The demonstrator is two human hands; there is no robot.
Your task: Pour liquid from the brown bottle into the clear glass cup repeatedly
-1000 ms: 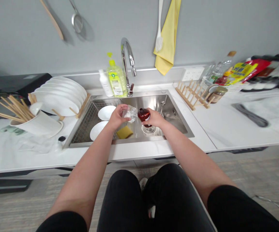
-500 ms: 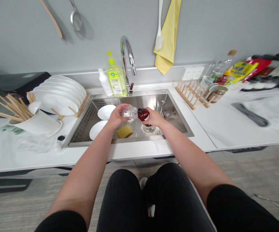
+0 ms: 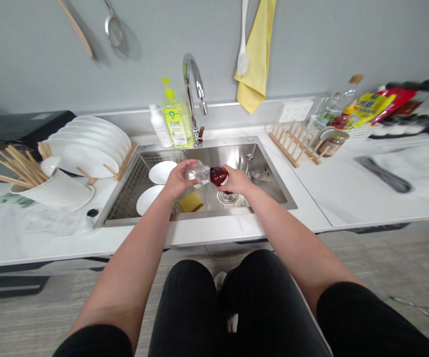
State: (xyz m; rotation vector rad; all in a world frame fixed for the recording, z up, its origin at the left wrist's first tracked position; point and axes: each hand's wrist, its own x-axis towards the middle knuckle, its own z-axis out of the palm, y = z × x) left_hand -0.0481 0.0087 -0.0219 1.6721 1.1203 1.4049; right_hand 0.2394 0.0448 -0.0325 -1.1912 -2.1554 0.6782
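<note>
My left hand (image 3: 179,180) grips a clear, crinkled plastic container (image 3: 197,173) above the steel sink (image 3: 195,216). My right hand (image 3: 237,181) holds a dark amber bottle (image 3: 218,176) on its side, its far end almost touching the clear container. Below my hands lie a yellow sponge (image 3: 191,202) and two white plates (image 3: 162,172) on the sink's wire rack and floor. The bottle's cap or neck is hidden by my fingers and the clear container.
A chrome faucet (image 3: 194,94) and a green dish soap bottle (image 3: 177,121) stand behind the sink. Stacked white plates (image 3: 88,148) sit in a wooden rack on the left, beside a white utensil holder (image 3: 54,189) with chopsticks. A wooden rack (image 3: 294,144) and bottles stand on the right.
My hands have drawn slightly closer, bringing the amber bottle nearer the clear container. The whole view has shifted slightly up and left.
</note>
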